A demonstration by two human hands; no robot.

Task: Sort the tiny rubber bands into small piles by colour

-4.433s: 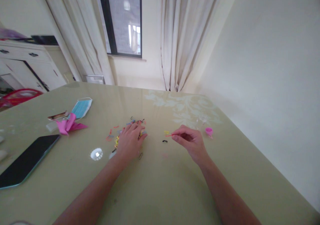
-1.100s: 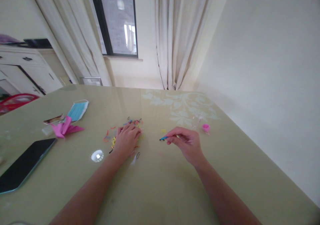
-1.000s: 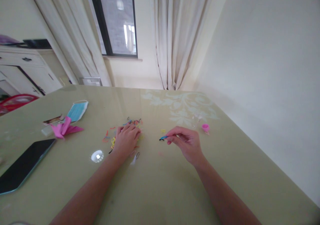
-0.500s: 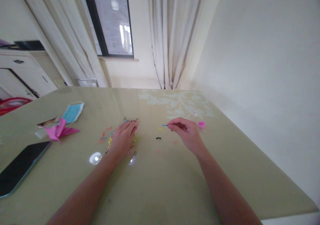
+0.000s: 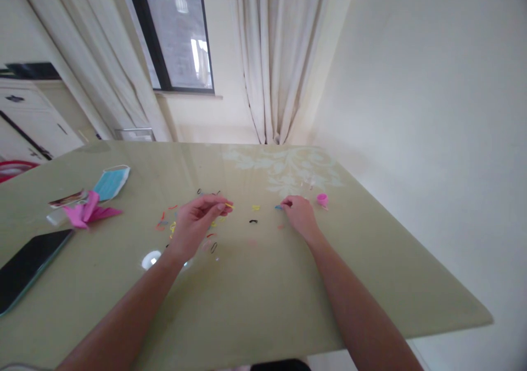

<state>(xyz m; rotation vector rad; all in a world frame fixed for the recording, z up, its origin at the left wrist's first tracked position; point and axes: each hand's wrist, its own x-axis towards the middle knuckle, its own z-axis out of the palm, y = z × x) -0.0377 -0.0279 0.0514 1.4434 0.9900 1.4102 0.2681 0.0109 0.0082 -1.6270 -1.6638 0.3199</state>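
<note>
My left hand (image 5: 197, 223) is closed in a pinch, with a small yellow rubber band (image 5: 229, 206) at its fingertips. Beneath and around it lie loose coloured rubber bands (image 5: 173, 227), partly hidden by the hand. My right hand (image 5: 300, 214) is low over the table, its fingers closed at the end of a blue rubber band (image 5: 279, 207). Between the hands, a yellow band (image 5: 256, 207) and a black band (image 5: 253, 221) lie apart on the tabletop. A pale red band (image 5: 280, 226) rests just below the right fingers.
The glossy table (image 5: 255, 299) carries a phone (image 5: 33, 264), a pink folded-paper piece (image 5: 91, 211) and a blue face mask (image 5: 112, 183) at left. A small pink cup-like thing (image 5: 323, 200) stands right of my right hand. A wall (image 5: 432, 140) rises along the right side.
My left hand has lifted from the pile of bands and turned, now pinching a yellow one. My right hand has lowered, with the blue band at its fingertips. The view has shifted slightly.
</note>
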